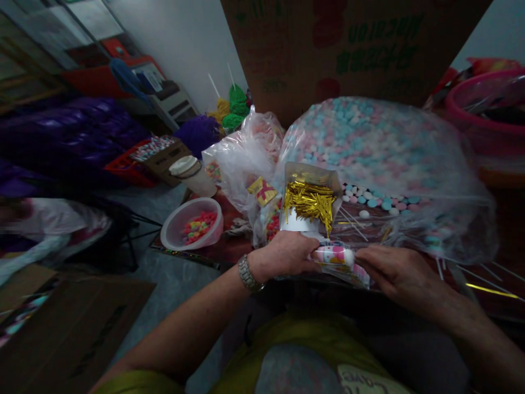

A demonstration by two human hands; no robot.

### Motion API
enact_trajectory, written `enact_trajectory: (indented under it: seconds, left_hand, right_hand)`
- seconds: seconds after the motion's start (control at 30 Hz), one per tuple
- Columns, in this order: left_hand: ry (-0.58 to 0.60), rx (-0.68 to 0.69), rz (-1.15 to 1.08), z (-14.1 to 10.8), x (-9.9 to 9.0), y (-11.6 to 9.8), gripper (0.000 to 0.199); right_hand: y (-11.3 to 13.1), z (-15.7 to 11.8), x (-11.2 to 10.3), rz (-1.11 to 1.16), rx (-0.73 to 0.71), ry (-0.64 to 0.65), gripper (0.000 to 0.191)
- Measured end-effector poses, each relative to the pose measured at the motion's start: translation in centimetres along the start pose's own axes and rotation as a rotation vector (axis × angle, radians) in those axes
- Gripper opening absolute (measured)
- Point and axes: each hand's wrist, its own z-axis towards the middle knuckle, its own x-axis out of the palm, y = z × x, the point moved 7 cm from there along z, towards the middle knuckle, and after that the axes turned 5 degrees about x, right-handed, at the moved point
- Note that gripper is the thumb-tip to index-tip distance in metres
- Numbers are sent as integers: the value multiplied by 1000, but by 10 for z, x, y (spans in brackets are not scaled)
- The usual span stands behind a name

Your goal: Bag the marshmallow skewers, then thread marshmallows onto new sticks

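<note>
My left hand (287, 254), with a metal watch at its wrist, is closed around a small clear candy bag (333, 255) printed in pink, yellow and white. A rounded white candy (349, 257) shows at the bag's right end. My right hand (400, 271) is at that end, its thumb and fingers pressed together; what they grip, if anything, is hidden. More pink-printed bags (361, 275) lie beneath. Just beyond my left hand stands an open container of gold twist ties (310, 202). Loose pink, blue and white candies (385, 203) spill beside it.
A large clear bag of pastel candies (369, 131) fills the table's back, before a cardboard box (287, 49). White sticks (488, 276) lie at right, below a pink basin (463, 104). At left are a bowl of colourful candies (168, 232), a lidded jug (200, 183) and a seated person (61, 224).
</note>
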Motion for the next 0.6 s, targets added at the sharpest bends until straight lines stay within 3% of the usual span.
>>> enact_trajectory:
  seconds: [0.07,0.17,0.37,0.5,0.6]
  left_hand:
    - [-9,-45,-39,-3,-3,4,34]
    - [-7,-8,-172,-3,-8,-4,39]
    - [-61,24,-357,1,-13,-12,41]
    - [-118,-4,-369,2,-11,-9,44]
    - [-127,16,-293,10,-6,-20,44]
  right_hand:
    - [3,1,-7,-99,-27,-13,19]
    - [15,3,-10,-203,-106,-45,16]
    - [20,1,-13,-161,-110,-114,23]
    - [12,-5,-26,-187,-98,-209,20]
    - [19,0,-15,-143,-110,-146,21]
